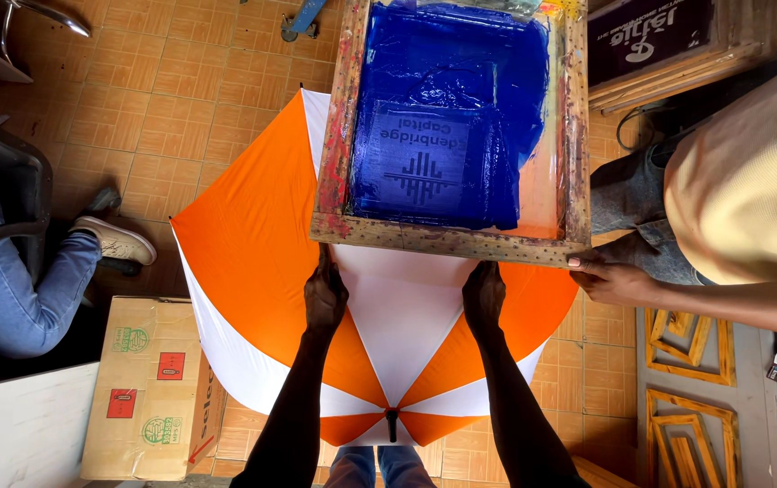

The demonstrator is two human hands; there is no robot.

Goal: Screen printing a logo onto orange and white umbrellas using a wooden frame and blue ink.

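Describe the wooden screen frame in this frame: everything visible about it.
The screen frame is a rectangle of worn, paint-stained wood holding a mesh covered in blue ink with a paler logo patch. It lies flat on a white panel of the open orange-and-white umbrella. The left hand and right hand press its near rail; another person's hand touches its near right corner.

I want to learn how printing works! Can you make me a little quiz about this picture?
1. True or false: the wooden printing frame lies on an orange and white umbrella.
2. What colour is the ink on the screen? A red, B blue, C green.
3. Whose hand grips the frame's near right corner?

Key:
1. True.
2. B.
3. A co-worker's hand; the left hand and right hand press at the near edge.
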